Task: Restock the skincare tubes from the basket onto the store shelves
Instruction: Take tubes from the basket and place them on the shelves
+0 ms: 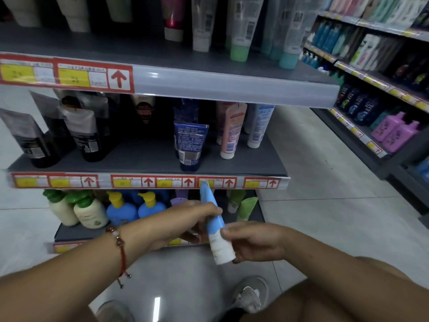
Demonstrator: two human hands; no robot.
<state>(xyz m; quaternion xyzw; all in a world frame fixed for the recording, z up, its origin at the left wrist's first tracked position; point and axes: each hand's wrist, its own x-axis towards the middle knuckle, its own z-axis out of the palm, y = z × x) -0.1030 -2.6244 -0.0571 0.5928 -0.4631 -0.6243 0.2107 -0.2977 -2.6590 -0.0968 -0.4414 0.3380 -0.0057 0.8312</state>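
A light blue and white skincare tube point(216, 225) is held in front of the lower shelves, cap end down and crimped end up near the price strip. My left hand point(185, 219) grips its blue middle from the left. My right hand point(253, 242) pinches its white cap end from the right. On the middle shelf point(139, 156) stand a dark blue tube point(190, 145), a pink tube point(231, 133) and a white and blue tube point(258, 126). The basket is not in view.
Black tubes point(81, 133) lean at the middle shelf's left. The bottom shelf holds pump bottles point(120, 208) and green tubes point(247, 209). Top shelf point(232, 87) carries more tubes. A second shelving unit point(380, 89) runs along the right, with tiled aisle floor point(325, 194) between. My shoe point(249, 296) is below.
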